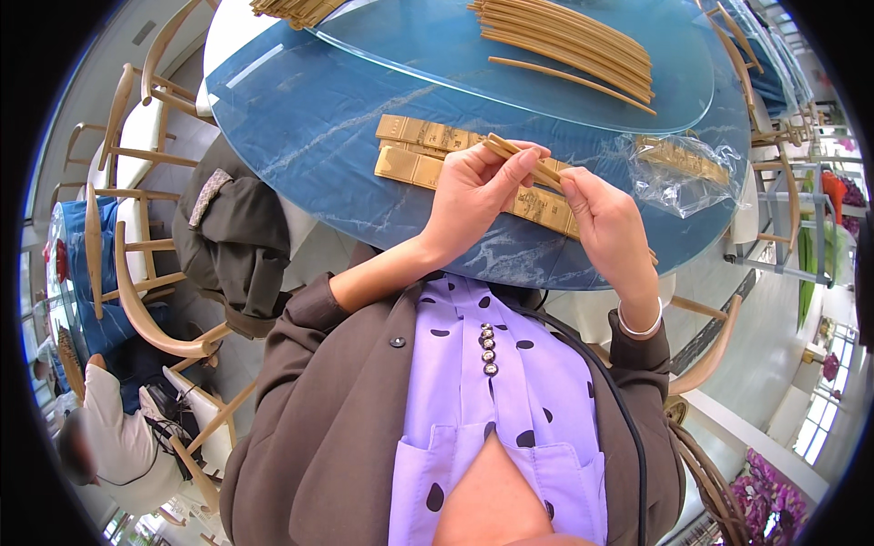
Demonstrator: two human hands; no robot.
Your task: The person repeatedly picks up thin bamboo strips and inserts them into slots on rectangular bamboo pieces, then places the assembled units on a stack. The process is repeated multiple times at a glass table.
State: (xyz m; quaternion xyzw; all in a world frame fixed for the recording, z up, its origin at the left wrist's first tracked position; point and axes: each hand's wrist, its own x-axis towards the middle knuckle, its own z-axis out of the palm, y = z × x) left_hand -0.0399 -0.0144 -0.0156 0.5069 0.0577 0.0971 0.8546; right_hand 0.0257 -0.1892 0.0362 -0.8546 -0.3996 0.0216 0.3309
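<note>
Here, from far off, I look down and see a person in a white top (137, 455) at the far left. Next comes a pale wooden chair (132, 300), then a dark coat (241, 237) that hangs in folds. A big round blue table (309, 155) fills the top middle, and a gold bundle (296, 9) sits at its far side. Closer to me, gold paper strips (408, 170) lie in 2 rows. Over the strips, my left hand (478, 187) pinches thin wooden sticks (528, 162) with its thumb and fingers. I count what looks like 2 sticks. Past them, a pile of long sticks (564, 41) lies on a glass top (410, 45), with 1 stick a bit apart. My right hand (608, 214) pinches the right end of the held sticks. Beside it is a clear bag (683, 196) with gold strips in it. Purple flowers (765, 500) show at the low right.
</note>
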